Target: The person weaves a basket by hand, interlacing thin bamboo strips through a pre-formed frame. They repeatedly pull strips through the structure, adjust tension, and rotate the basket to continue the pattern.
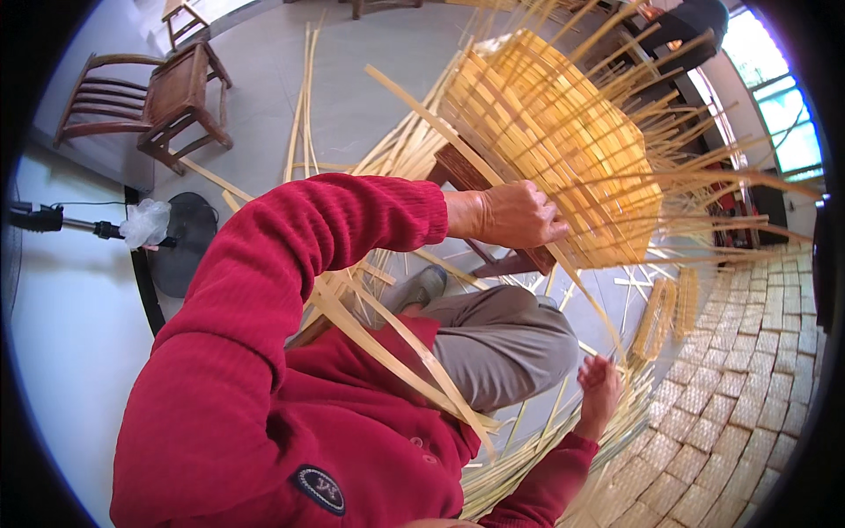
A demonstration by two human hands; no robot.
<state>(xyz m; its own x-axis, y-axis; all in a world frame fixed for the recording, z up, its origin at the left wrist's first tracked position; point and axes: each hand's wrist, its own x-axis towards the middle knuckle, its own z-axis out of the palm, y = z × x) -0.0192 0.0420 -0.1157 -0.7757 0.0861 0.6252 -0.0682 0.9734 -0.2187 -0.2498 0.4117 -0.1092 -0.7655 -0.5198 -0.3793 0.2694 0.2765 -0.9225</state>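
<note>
A partly woven bamboo basket, its loose strips fanning outward, sits tilted on a dark wooden stool. My left hand is closed at the near edge of the weave, gripping a bamboo strip. That strip runs down from the fist and curves toward my right side. Lower right, my right hand is raised beside the strip's lower part, its fingers loosely curled and apart. I see nothing plainly held in it. Flat pale bamboo strips lie across my lap and red top.
Loose strips lie on the grey floor, and a bundle spreads at lower right. A wooden chair stands far left, near a black stand base. Stacked woven pieces fill the right. Another person is at far right.
</note>
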